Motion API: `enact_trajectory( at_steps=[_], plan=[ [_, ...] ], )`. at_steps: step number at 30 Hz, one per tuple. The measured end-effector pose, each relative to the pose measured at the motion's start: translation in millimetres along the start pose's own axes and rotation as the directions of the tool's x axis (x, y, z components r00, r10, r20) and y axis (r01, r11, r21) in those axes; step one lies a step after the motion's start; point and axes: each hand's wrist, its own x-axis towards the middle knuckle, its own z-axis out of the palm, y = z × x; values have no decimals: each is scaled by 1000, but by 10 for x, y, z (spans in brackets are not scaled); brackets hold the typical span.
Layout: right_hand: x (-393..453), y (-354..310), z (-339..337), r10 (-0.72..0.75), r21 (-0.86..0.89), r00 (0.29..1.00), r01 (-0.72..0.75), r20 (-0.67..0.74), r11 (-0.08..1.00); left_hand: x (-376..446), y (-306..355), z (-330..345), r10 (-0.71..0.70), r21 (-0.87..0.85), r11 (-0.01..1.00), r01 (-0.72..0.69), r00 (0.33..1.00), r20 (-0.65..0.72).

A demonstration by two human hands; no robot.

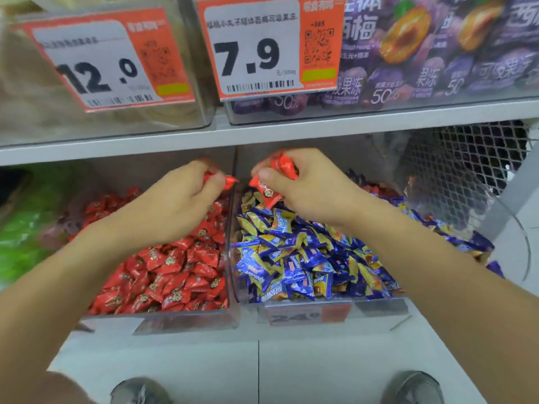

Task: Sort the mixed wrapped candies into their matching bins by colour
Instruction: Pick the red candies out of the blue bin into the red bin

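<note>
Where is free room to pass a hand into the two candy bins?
Free: the gap under the shelf edge, above the red candies and the blue candies. Crowded: at the divider wall, where the left hand and right hand, both gripping red candies, nearly meet.

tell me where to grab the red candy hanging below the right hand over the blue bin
Pinch the red candy across its puffed middle, coming from the left: its top is already under the right hand, and the blue bin heap sits just beneath.
</note>
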Motion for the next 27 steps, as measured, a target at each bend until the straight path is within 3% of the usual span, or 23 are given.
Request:
enact_trajectory(
  at_steps=[2,4,7,9,11,13,16,19,22,24,27],
  plan=[
    [-27,-227,240,-154,-213,988,156,27,965,-200,-306,-216,-145,26,989,143,985,94],
    [-36,-419,546,-210,-339,969,243,131,909,-306,-644,-385,-233,66,972,226,965,118],
    [202,-558,960,-145,-460,949,265,281,847,-402,-1066,-502,-263,18,965,262,962,78],
    [420,-657,1110,-50,-506,907,278,417,817,-476,-1248,-536,-260,-67,960,271,956,135],
    [553,-787,1177,3,-486,875,267,485,832,-534,-1383,-580,-254,-182,942,282,953,164],
    [590,-866,1186,-17,-420,871,255,492,871,-563,-1488,-619,-254,-253,929,270,963,96],
    [504,-866,1088,-55,-346,888,234,456,908,-561,-1463,-607,-255,-293,928,232,966,-43],
    [221,-706,862,-154,-434,941,279,302,857,-579,-1054,-447,-199,-334,934,129,962,-186],
    [-259,-508,461,-191,-462,978,210,89,861,-645,-401,-299,61,-266,955,-130,966,-252],
    [-505,-309,89,-88,-543,996,59,-27,838,-588,-23,-190,231,-240,933,-269,957,-175],
    [-659,92,-487,222,-701,969,-231,-106,674,-269,461,82,336,-148,930,-336,941,-22]
  ],
)
